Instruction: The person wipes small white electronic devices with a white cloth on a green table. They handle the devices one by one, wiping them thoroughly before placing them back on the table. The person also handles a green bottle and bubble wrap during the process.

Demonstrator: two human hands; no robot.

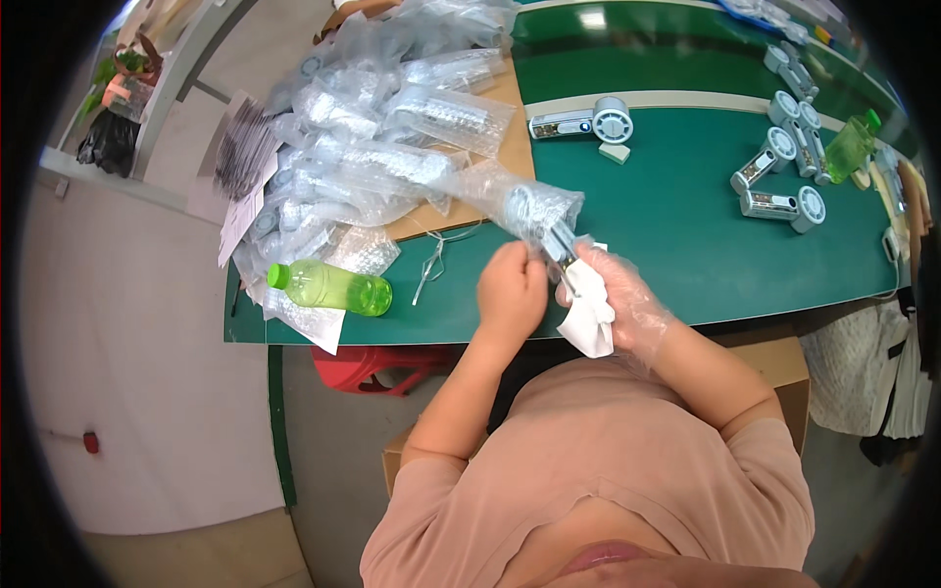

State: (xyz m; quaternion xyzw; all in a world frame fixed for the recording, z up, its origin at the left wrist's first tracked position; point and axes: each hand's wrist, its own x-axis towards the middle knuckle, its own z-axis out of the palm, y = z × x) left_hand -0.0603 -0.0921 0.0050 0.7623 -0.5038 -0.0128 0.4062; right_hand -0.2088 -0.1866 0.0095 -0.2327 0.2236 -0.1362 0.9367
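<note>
In front of my body, a clear bubble-wrap bag (pixel 480 188) holds the round-headed end of a grey-blue device. Its narrow body (pixel 559 243) sticks out of the bag's near end. My left hand (pixel 512 292) is closed, with thumb and fingers pinching the bag's edge. My right hand (pixel 627 299), in a thin clear plastic glove, grips the device's body together with a crumpled white cloth (pixel 590 312). The palm side of the left hand is hidden.
Bagged devices (pixel 343 162) pile up on cardboard at the left. A green bottle (pixel 333 287) lies near the table's front edge. Unbagged devices (pixel 769 162) sit at the right beside another green bottle (pixel 851 147); one more (pixel 588 122) lies behind a small pale block (pixel 615 153).
</note>
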